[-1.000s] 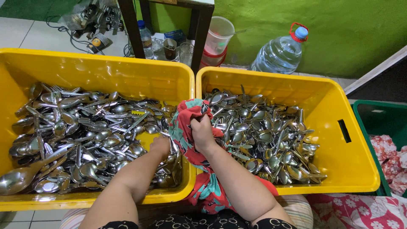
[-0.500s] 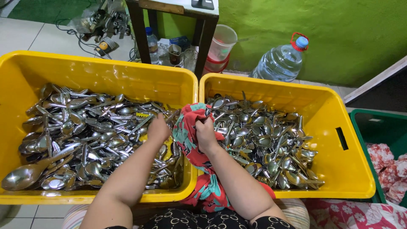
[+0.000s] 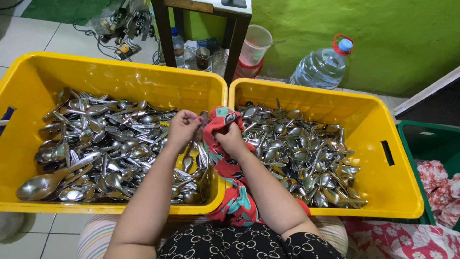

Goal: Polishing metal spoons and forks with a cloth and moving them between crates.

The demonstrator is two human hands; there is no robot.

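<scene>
Two yellow plastic crates stand side by side. The left crate (image 3: 120,76) and the right crate (image 3: 311,98) each hold a heap of metal spoons (image 3: 105,144) and other cutlery (image 3: 297,153). A red and teal floral cloth (image 3: 229,168) drapes over the walls where the crates meet and runs down to my lap. My right hand (image 3: 231,140) grips the cloth's bunched top. My left hand (image 3: 183,127) is raised just left of it, fingers pinched on a spoon whose end goes into the cloth.
A large water bottle (image 3: 322,64) stands by the green wall. Behind the crates are dark table legs (image 3: 163,29), a small bottle (image 3: 178,45), stacked plastic tubs (image 3: 253,45) and tangled cables (image 3: 120,24). A green crate (image 3: 426,139) with floral fabric sits at right.
My left hand rose out of the left crate's spoons and came up to the cloth's top with a spoon. My right hand stayed closed on the cloth.
</scene>
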